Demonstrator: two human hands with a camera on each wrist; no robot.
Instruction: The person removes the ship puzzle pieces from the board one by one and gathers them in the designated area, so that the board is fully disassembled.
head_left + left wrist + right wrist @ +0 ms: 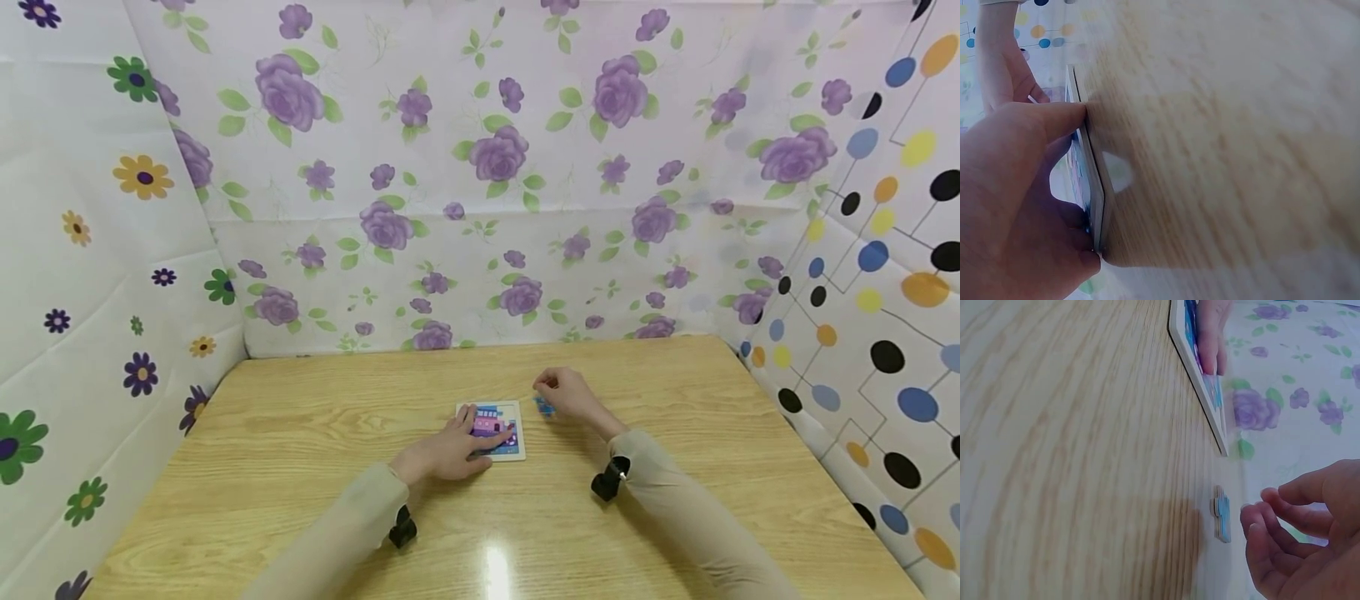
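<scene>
A small picture puzzle board (pixel 521 437) with a white border and a pink, purple and blue picture lies flat on the table. My left hand (pixel 450 447) rests on it, fingers stretched over the picture; in the left wrist view the thumb touches the board's near edge (pixel 1099 187). Just right of the board lie blue puzzle pieces (pixel 544 407), which look stacked in the right wrist view (pixel 1222 515). Above them hovers my right hand (pixel 568 393), its fingers loosely bent and thumb close to the index finger, with nothing seen between them.
The wooden table (pixel 315 417) reaches back to a cloth wall (pixel 465 275) with purple roses. Patterned cloth also hangs at the left (pixel 97 275) and right (pixel 847 333). Each wrist wears a small black camera (pixel 611 479).
</scene>
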